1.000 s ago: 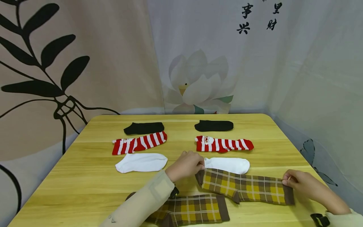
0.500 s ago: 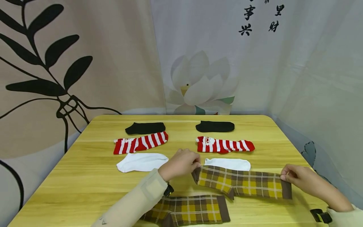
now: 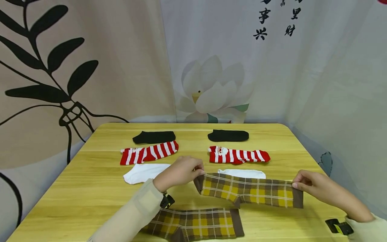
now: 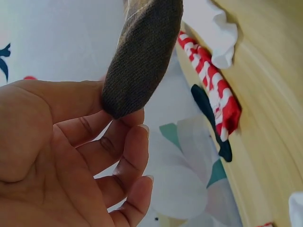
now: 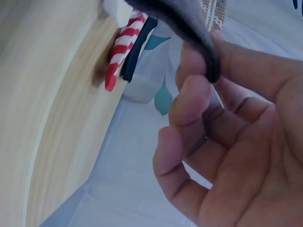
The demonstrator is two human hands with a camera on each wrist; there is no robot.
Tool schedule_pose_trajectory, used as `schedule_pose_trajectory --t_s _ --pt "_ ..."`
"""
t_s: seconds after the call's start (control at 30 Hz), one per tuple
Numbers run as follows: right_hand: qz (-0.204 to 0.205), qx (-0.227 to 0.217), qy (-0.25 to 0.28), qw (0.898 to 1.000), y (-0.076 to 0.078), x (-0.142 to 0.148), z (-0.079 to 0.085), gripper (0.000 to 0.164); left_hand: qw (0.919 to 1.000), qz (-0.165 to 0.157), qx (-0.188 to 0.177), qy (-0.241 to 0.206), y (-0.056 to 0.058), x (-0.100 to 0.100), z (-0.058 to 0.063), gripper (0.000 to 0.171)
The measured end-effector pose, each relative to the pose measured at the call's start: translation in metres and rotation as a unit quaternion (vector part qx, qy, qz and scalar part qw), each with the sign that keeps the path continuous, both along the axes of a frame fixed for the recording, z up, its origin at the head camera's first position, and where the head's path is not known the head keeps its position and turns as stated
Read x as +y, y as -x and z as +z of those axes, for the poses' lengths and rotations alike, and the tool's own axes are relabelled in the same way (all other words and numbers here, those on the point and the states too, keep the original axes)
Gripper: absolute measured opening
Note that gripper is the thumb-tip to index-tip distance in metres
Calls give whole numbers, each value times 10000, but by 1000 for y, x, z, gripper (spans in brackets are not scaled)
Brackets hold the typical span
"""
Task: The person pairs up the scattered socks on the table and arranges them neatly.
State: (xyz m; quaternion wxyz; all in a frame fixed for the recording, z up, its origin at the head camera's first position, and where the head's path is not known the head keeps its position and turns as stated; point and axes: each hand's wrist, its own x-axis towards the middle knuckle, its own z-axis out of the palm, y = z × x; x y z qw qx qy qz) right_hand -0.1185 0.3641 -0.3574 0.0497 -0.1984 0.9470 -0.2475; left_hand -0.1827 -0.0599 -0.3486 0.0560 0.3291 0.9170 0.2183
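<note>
A brown and yellow plaid sock point(image 3: 251, 189) is stretched out sideways between both hands, raised off the table. My left hand point(image 3: 181, 172) pinches its brown toe end point(image 4: 142, 61) between thumb and fingers. At the other end, my right hand point(image 3: 317, 186) pinches the brown cuff point(image 5: 182, 19) near its upper corner. A second plaid sock point(image 3: 202, 223) lies flat on the table nearer to me, its left end hidden behind my left forearm. The held sock partly covers a white sock point(image 3: 242, 173) behind it.
On the wooden table point(image 3: 99, 191), another white sock point(image 3: 143, 172) lies left, partly behind my left hand. Farther back are two red-and-white striped socks point(image 3: 149, 153), one left, one right, then two black socks point(image 3: 228, 135). A printed curtain point(image 3: 127, 67) hangs behind the table.
Both hands have moved left and slightly up with the plaid sock, uncovering more table to its right. The other socks lie where they were.
</note>
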Motion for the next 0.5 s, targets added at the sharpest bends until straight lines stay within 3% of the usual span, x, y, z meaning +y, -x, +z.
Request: schedule_pose_trajectory --t_s 0.17,0.5 --pt "292 172 329 9989 1 -12 2 3 9999 36 -105 -133 -3 -19 3 11" --pt "368 -274 497 9977 5 -47 8 9 9986 246 -436 -187 -13 -59 3 11"
